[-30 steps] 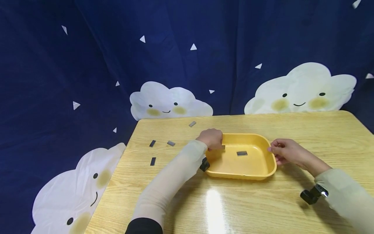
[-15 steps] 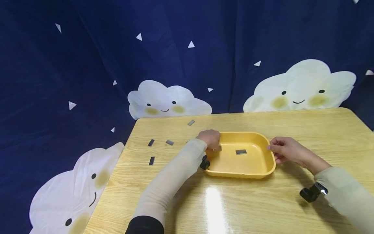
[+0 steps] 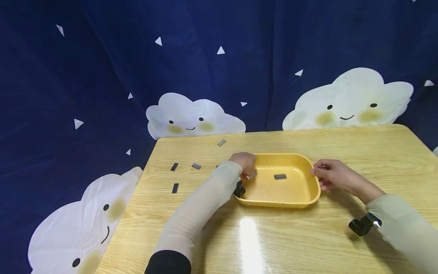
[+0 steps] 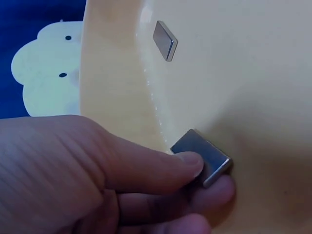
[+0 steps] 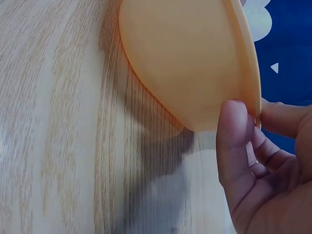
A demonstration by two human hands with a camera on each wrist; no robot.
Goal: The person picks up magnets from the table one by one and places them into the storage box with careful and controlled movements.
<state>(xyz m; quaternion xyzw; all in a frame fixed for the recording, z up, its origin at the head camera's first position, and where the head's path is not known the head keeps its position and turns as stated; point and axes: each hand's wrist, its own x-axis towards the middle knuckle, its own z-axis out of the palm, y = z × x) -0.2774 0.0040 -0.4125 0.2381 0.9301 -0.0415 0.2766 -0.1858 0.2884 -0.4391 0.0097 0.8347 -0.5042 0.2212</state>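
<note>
My left hand (image 3: 243,161) reaches into the left end of a yellow plastic tray (image 3: 297,205). Between thumb and finger it pinches a small shiny rectangular metal block (image 4: 200,148), close to the tray's inner surface; whether the block touches it I cannot tell. A second metal block (image 3: 280,177) lies flat on the tray floor, and it shows near the top of the left wrist view. My right hand (image 3: 332,174) grips the tray's right rim, thumb inside and fingers outside. In the right wrist view, fingertips (image 5: 234,117) press on the tray's outer wall.
Left of the tray, several like blocks lie scattered on the wooden table (image 3: 287,239), among them a grey block (image 3: 196,166) and a dark block (image 3: 175,188). One more is partly hidden behind the left forearm. A dark blue cloud-patterned curtain (image 3: 191,53) hangs behind the table.
The pinched block has shifted slightly left inside the tray and turned, showing a brighter face. The right hand keeps its hold on the rim. The head view has shifted a little.
</note>
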